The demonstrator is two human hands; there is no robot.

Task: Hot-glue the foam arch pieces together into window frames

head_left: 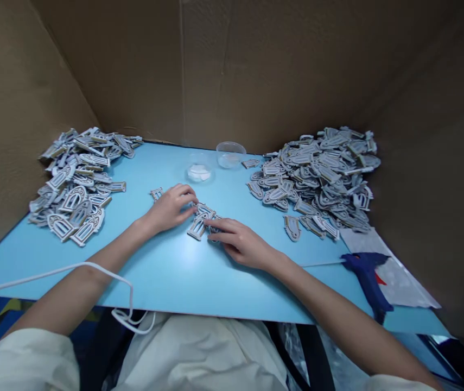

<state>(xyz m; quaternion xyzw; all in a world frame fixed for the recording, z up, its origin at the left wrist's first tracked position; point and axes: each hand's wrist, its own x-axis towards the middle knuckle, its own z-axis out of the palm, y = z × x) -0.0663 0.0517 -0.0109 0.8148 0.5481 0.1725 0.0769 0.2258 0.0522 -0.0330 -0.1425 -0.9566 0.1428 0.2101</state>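
A grey arch-shaped window cutout [199, 221] lies in the middle of the light blue table [166, 271]. My left hand [170, 206] rests with curled fingers on its upper end, fingertips pressing the piece. My right hand [237, 241] lies flat beside it on the right, fingers stretched onto its lower edge. A second small cutout [156, 193] sits just left of my left hand.
A large pile of the same cutouts [75, 182] fills the left of the table, another pile [321, 176] the right. Two clear plastic cups [215, 162] stand at the back. A blue glue gun [368, 279] lies at the right front. Cardboard walls surround the table. A white cable [93, 269] crosses my left arm.
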